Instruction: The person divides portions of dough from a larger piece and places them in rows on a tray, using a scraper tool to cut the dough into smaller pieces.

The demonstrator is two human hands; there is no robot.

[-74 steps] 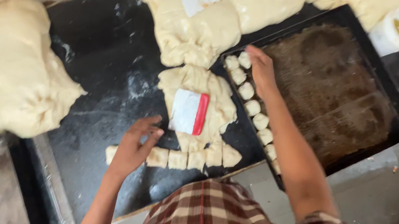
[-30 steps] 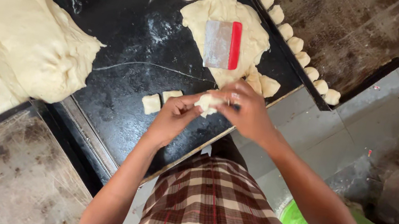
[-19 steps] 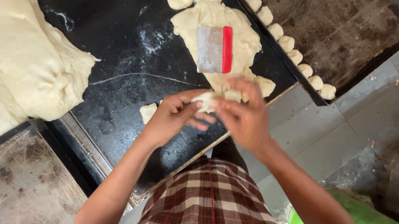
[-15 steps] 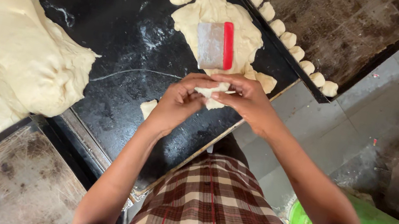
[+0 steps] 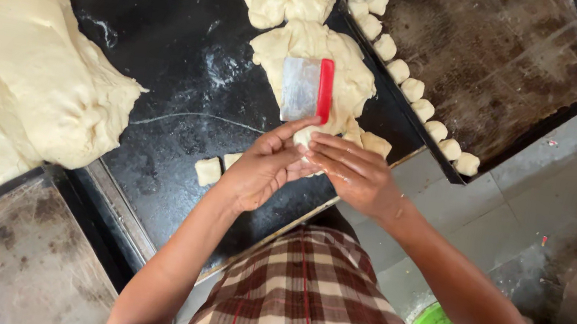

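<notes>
Between left hand (image 5: 265,166) and right hand (image 5: 355,176) (palms cupped), dough piece (image 5: 304,136).

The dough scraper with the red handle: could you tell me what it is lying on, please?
The dough scraper lies flat on a flattened slab of pale dough on the black worktop. The dough directly beneath its blade is covered.

At the centre of the frame, the left hand (image 5: 264,170) and right hand (image 5: 351,173) press together around a small piece of dough (image 5: 305,136), palms cupped over it. Just above them a dough scraper (image 5: 306,89) with a red handle lies on a flattened dough mass (image 5: 319,60). A cut dough square (image 5: 208,170) sits on the black desk (image 5: 171,30) left of the hands. A row of dough balls (image 5: 414,89) lines the dark baking tray (image 5: 502,57) at upper right. Large dough mounds (image 5: 18,83) fill the left edge.
</notes>
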